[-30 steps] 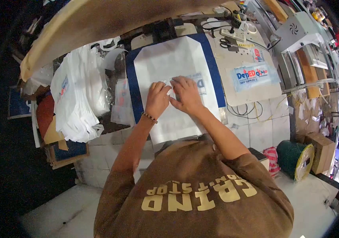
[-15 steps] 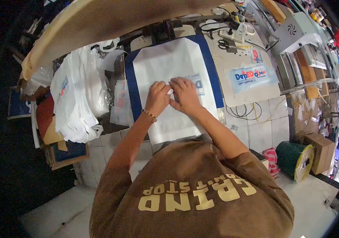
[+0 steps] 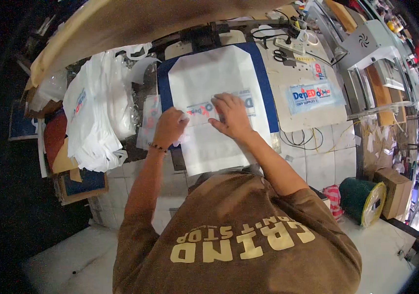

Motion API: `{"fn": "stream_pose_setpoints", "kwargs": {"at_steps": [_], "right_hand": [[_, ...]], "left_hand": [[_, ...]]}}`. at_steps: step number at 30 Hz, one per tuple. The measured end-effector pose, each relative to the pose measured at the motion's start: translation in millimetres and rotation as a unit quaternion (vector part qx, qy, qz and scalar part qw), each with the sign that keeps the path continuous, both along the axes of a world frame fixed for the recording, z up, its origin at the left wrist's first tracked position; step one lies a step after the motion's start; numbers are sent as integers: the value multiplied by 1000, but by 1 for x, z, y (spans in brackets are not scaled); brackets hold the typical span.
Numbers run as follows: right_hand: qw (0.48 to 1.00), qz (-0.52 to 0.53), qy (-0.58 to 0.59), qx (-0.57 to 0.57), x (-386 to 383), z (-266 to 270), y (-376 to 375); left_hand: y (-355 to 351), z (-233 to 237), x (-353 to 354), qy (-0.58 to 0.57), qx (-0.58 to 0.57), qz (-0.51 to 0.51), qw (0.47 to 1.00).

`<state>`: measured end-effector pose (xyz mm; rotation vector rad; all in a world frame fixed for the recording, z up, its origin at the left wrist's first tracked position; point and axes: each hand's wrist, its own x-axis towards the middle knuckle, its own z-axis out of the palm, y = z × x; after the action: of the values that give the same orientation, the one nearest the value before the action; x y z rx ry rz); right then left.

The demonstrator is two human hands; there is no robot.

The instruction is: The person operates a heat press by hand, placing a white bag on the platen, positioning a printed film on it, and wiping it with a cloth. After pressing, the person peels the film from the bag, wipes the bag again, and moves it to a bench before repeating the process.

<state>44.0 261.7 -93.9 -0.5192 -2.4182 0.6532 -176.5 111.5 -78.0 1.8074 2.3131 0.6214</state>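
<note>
A white fabric bag (image 3: 214,152) lies flat on a blue pad (image 3: 270,105). Across the bag's middle is a clear printed film (image 3: 200,110) with red and blue lettering. My left hand (image 3: 169,128) is closed at the bag's left edge, its fingertips pinched on a thin whitish piece whose kind I cannot make out. My right hand (image 3: 232,117) rests on the film's right part with fingers spread, and it covers some of the print.
White bags (image 3: 94,110) hang in a bunch at the left. On the right board (image 3: 312,117) lie a printed film stack (image 3: 315,97), scissors (image 3: 283,58) and a power strip (image 3: 290,46). A padded edge (image 3: 136,34) overhangs the top. A green spool (image 3: 361,198) stands on the floor.
My left hand has moved left, away from my right hand, to the bag's edge. The print between them now shows. My right hand has shifted slightly right and its fingers are spread wider.
</note>
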Motion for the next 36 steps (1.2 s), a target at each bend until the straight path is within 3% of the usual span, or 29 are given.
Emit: {"fn": "stream_pose_setpoints", "kwargs": {"at_steps": [2,4,8,10,11,12,14,16,18,20,24,31,33,36], "right_hand": [[1000,3,5,-14,-2,2,4],[998,23,47,-44,1,-1,6],[996,3,60,-64,14,22,0],[929,47,56,-362,31,56,-28],[900,67,70,-424,36,56,-44],[904,117,11,-410,48,47,-49],[910,81,13,-405,65,39,-64],[907,74,4,-414,84,23,-63],[904,64,-2,-423,89,27,-64],[941,-9,-30,-337,88,52,-64],[958,-50,-54,-277,93,37,-62],[963,-46,-31,-264,94,26,-60],[962,-46,-31,-267,93,26,-59],[948,-66,-70,-302,92,31,-61]], "left_hand": [[-9,17,3,-15,-1,38,999],[-17,31,26,-317,40,131,938],[-21,13,78,-216,162,136,953],[-19,22,110,-364,82,180,910],[-19,20,117,-401,94,125,903],[-21,17,121,-437,104,68,891],[-15,7,102,-486,114,63,864],[-12,-6,55,-148,169,136,965],[1,-19,20,-64,149,180,970],[10,-20,5,-34,139,141,980],[13,-20,-4,24,147,79,986],[13,-25,18,-45,168,95,980],[9,-28,34,83,257,62,961],[8,-29,44,104,281,54,953]]}}
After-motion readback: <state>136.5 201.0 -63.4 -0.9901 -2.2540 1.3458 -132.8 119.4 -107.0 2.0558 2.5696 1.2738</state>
